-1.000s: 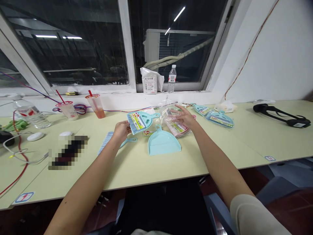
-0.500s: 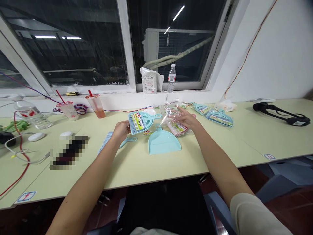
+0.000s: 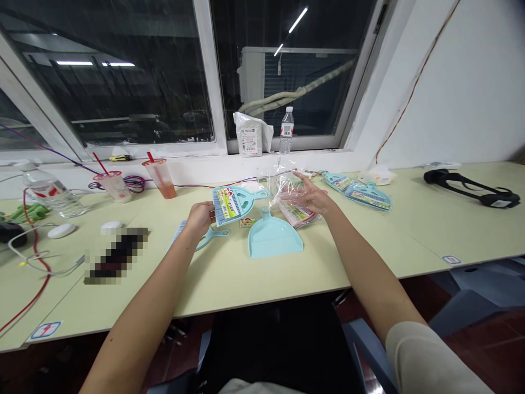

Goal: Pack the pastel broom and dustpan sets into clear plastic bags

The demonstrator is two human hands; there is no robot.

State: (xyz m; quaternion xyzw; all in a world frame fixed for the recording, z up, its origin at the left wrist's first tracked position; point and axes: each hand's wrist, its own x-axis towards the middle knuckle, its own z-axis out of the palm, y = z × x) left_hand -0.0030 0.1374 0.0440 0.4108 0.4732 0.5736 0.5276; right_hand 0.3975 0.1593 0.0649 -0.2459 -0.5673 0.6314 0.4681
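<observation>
My left hand (image 3: 200,218) grips a light-blue dustpan-and-brush set (image 3: 241,205) by its bristle end, a colourful label on its front. My right hand (image 3: 314,196) is open, its fingers spread beside a crumpled clear plastic bag (image 3: 283,174). Whether the fingertips touch the bag is hard to tell. Between my hands a bare light-blue dustpan (image 3: 275,236) lies on the table. A loose blue brush (image 3: 213,235) rests partly behind my left wrist. Under my right hand is a pink packaged set (image 3: 298,214).
Two wrapped blue sets (image 3: 368,196) lie at the back right, near a black headset-like device (image 3: 471,189). Two cups with red straws (image 3: 161,178) and a lying water bottle (image 3: 53,189) stand left. Another bottle (image 3: 286,131) is on the sill. Cables run along the left table (image 3: 135,306).
The fingers of my right hand have spread, and the plastic bag looks looser and more expanded. My left hand has shifted the blue set slightly left.
</observation>
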